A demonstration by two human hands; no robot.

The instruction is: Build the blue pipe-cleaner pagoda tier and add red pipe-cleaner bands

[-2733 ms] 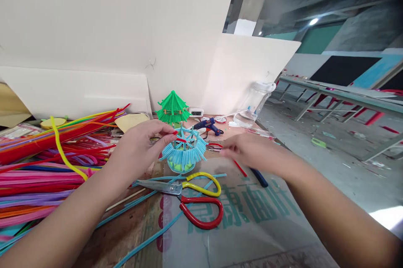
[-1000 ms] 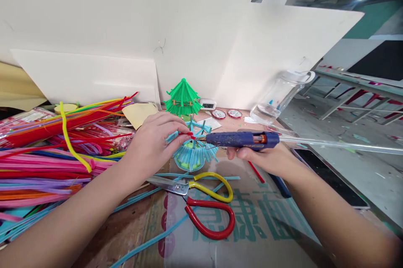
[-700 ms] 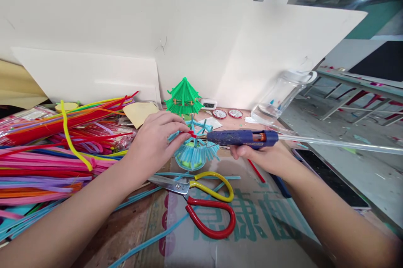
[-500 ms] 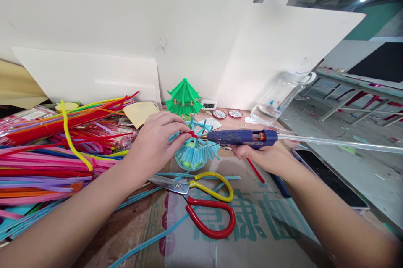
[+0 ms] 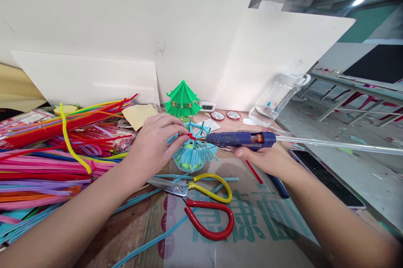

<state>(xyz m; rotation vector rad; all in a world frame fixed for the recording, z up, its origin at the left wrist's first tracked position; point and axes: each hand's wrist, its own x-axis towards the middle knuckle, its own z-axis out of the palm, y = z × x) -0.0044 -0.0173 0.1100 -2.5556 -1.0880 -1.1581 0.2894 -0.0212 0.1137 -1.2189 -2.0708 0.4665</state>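
A light-blue pipe-cleaner model (image 5: 194, 154) with a fringed skirt and a green base stands in the middle of the table. My left hand (image 5: 154, 144) is closed, pinching a small red piece (image 5: 190, 136) against the model's top. My right hand (image 5: 266, 159) grips a blue glue gun (image 5: 241, 139), held level with its nozzle right beside the red piece. A long clear glue stick (image 5: 333, 145) sticks out of the gun's back to the right.
Yellow- and red-handled scissors (image 5: 201, 201) lie just in front of the model. A heap of coloured pipe cleaners (image 5: 47, 158) fills the left. A green pipe-cleaner pagoda (image 5: 182, 100), a clear jar (image 5: 277, 98) and white boards (image 5: 141, 32) stand behind. A phone (image 5: 324, 173) lies at right.
My right hand, which held no glue gun at first, has picked it up and brought its nozzle to the red piece. My left hand has kept pinching. Over the last second almost nothing moves.
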